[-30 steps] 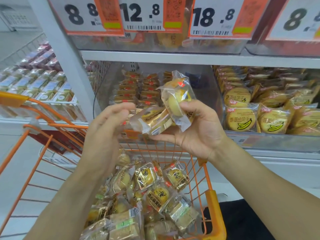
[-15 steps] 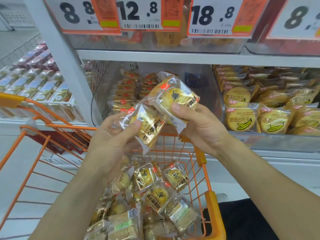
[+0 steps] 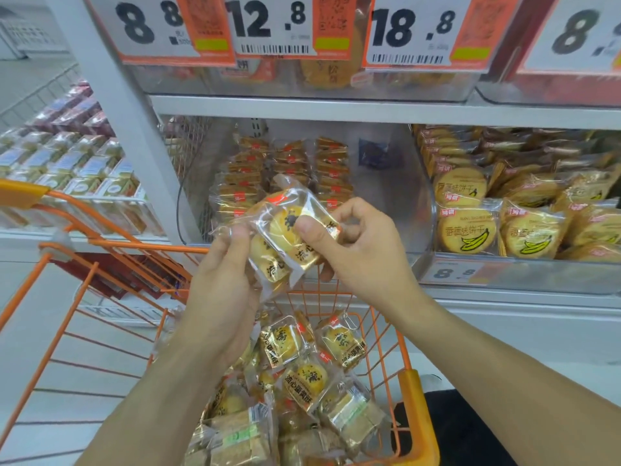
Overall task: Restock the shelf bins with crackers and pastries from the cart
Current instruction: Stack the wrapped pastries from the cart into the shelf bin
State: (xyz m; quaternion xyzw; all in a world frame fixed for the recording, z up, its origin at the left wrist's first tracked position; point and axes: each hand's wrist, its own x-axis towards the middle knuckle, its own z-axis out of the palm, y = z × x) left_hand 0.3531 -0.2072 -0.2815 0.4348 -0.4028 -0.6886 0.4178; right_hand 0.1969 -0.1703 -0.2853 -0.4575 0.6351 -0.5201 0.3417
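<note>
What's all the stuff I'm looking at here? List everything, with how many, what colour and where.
held pastries: two, yellow in clear and gold wrappers, stacked between both hands above the cart
cart: one, orange wire, bottom centre
cart pastries: a pile, too many to count, yellow and gold, inside the cart
middle bin: one, clear, lower shelf centre, holds rows of gold packs at its back left
banana crackers: many, yellow rounds, lower shelf bin at right
price tags: four on the upper shelf, one on the lower right bin, white and orange
boxes: many, pale with blue, shelf at far left
left hand: one, holds the packs from below
right hand: one, fingers pinch the top pack
</note>
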